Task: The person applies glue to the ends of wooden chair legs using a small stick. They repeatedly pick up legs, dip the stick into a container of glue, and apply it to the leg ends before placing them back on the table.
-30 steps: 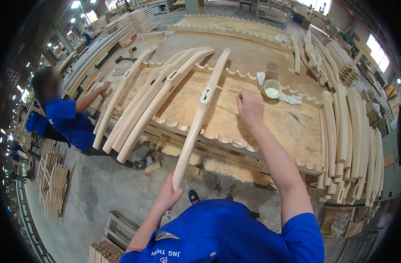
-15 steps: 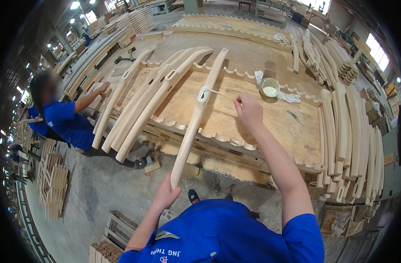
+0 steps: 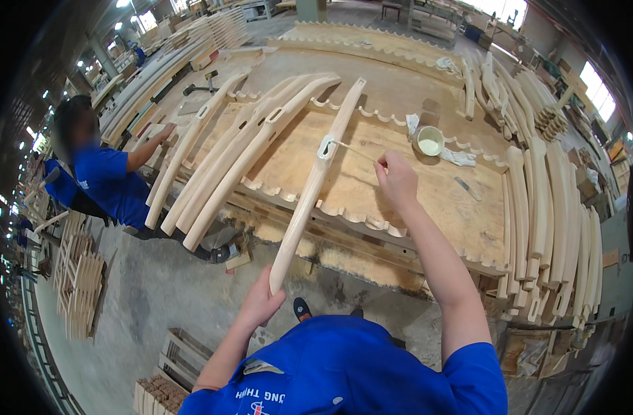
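My left hand [image 3: 264, 302] is closed around the near end of a long pale wooden furniture leg [image 3: 299, 218]. The leg slants away from me across the scalloped edge of the bench rack. Partway along it is an oval slot [image 3: 326, 146] with white, glue-like stuff in and around it. Between the fingers of my right hand [image 3: 399, 182] is a thin stick [image 3: 356, 150], its far tip at the slot. A round tub [image 3: 428, 141] of whitish liquid stands on the board beyond my right hand, beside a crumpled white cloth [image 3: 459, 158].
Several slotted wooden legs [image 3: 223, 176] lie side by side to the left. More curved pieces [image 3: 538, 207] are stacked at the right. A flat scraper-like tool [image 3: 468, 188] rests on the board; a hammer [image 3: 201, 86] lies farther back. A co-worker in blue [image 3: 109, 180] stands at left.
The view has shifted slightly. My right hand and the stick have moved a little, with the tip staying at the slot. My left hand keeps its hold on the leg.
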Available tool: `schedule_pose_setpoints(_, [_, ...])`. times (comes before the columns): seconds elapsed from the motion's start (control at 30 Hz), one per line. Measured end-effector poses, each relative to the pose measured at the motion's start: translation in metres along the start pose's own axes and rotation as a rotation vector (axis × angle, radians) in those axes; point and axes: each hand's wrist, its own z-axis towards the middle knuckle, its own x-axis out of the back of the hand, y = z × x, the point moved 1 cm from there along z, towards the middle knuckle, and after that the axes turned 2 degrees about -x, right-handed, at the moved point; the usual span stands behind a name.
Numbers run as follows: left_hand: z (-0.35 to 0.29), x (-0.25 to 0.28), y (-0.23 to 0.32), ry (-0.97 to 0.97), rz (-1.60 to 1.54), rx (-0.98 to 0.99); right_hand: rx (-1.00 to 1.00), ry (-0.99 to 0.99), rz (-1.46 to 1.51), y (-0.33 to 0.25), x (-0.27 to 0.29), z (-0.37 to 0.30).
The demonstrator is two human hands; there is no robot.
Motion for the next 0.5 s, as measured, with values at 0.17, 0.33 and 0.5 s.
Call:
schedule_pose_setpoints(0.17, [-0.001,0.001,0.001,0.016,0.007,-0.017,-0.052,-0.033,0.021,-0.005,-0.005,0.009])
schedule_pose_setpoints(0.33, [-0.001,0.000,0.004,0.020,0.018,-0.023,0.019,-0.175,-0.016,-0.009,-0.003,0.015])
schedule_pose_setpoints(0.5, [-0.003,-0.001,0.004,0.028,-0.013,-0.007,-0.016,-0.339,0.111,-0.005,0.014,0.011])
